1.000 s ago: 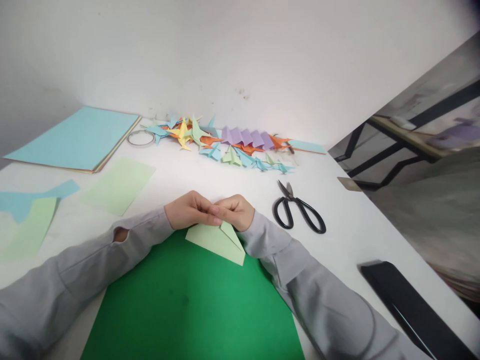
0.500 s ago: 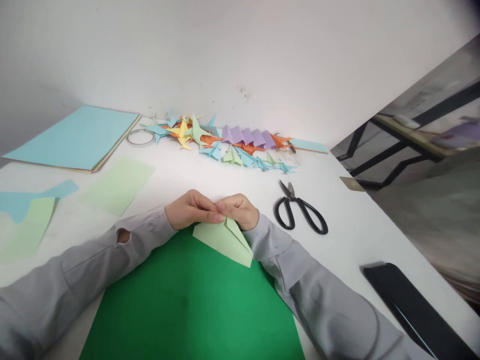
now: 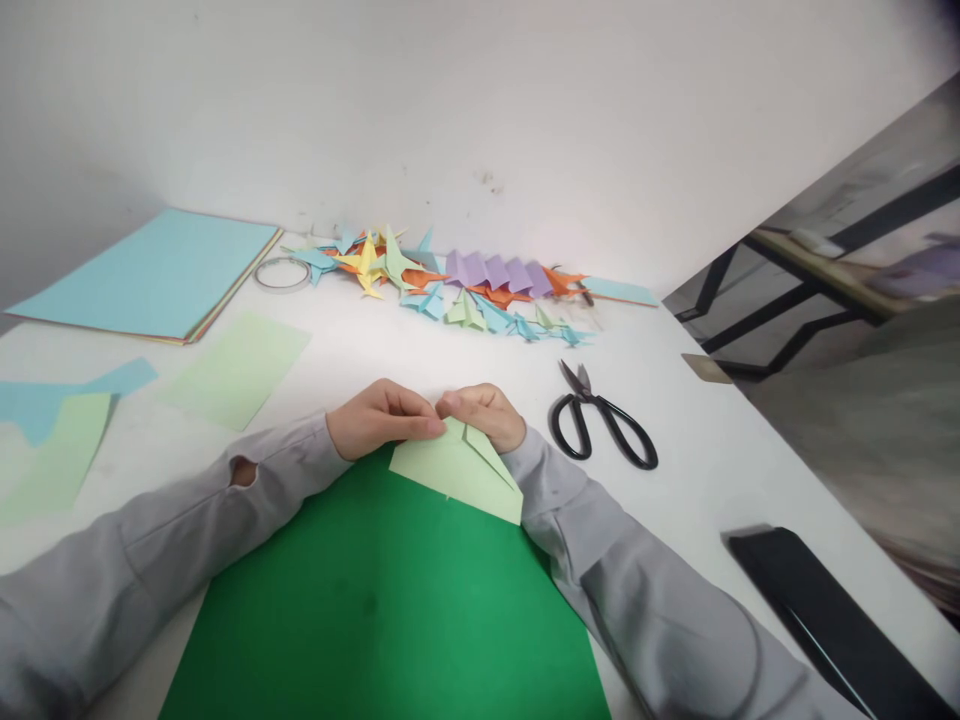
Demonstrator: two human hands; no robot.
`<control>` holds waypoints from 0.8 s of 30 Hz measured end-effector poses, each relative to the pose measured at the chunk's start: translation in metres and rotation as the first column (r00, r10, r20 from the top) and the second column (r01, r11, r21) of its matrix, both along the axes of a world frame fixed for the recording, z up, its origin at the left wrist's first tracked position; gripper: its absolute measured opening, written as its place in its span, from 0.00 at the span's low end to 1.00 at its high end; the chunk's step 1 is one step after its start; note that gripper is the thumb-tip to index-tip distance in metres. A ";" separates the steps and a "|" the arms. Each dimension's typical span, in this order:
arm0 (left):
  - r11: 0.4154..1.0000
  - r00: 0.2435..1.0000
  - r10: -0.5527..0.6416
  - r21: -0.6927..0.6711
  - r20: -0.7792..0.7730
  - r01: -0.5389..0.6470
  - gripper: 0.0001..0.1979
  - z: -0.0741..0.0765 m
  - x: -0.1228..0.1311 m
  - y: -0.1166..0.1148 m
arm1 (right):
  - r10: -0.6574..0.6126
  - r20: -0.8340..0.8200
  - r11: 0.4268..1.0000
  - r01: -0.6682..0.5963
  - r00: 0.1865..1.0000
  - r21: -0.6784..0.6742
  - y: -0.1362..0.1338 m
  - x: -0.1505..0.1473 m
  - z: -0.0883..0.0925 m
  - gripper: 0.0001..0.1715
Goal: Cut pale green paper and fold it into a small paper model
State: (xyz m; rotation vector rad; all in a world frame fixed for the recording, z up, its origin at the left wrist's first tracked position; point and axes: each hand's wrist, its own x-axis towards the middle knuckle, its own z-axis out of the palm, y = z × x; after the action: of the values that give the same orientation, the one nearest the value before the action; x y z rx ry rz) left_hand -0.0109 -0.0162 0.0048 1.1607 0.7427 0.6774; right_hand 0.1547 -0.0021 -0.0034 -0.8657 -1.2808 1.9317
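Note:
A pale green folded paper [image 3: 456, 468] is held between my two hands at the far end of a green sheet [image 3: 382, 600]. My left hand [image 3: 384, 415] pinches its top left edge between thumb and fingers. On the other side, my right hand [image 3: 487, 412] grips the paper near its top, with the fingers partly behind it. A slanted flap shows along the paper's right side, and its wide lower edge points toward me. Just to the right of my right hand lie black-handled scissors [image 3: 600, 410], blades partly open.
Folded paper figures [image 3: 390, 262] and a purple pleated strip [image 3: 495, 273] line the wall. Left are a stack of coloured paper [image 3: 150, 275], a tape roll [image 3: 282, 273], a pale green sheet [image 3: 238, 368] and blue scraps [image 3: 124, 380]. A black flat object [image 3: 825, 610] lies right.
My right hand has shifted slightly right, and the fingertips are a little further apart. The folded paper has moved right and tilted up slightly, showing more of its top.

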 end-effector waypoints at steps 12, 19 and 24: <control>1.000 1.000 0.004 0.002 -0.004 -0.004 0.10 -0.001 -0.005 0.001 | 0.075 0.022 0.995 -0.077 0.997 0.064 -0.004 -0.001 -0.005 0.22; 0.999 0.997 0.041 -0.018 0.064 -0.040 0.09 0.000 -0.001 -0.001 | 0.044 -0.024 0.999 -0.044 0.999 -0.010 -0.002 -0.001 -0.006 0.23; 0.997 0.999 0.039 -0.066 0.035 -0.036 0.11 -0.002 0.000 -0.001 | -0.004 0.044 1.000 0.005 0.999 -0.012 0.002 -0.001 -0.010 0.26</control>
State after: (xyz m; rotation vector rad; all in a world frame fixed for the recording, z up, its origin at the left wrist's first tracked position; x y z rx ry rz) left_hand -0.0109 -0.0176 0.0026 1.0751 0.7525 0.6988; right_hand 0.1541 -0.0005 -0.0132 -0.9208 -1.2931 1.9284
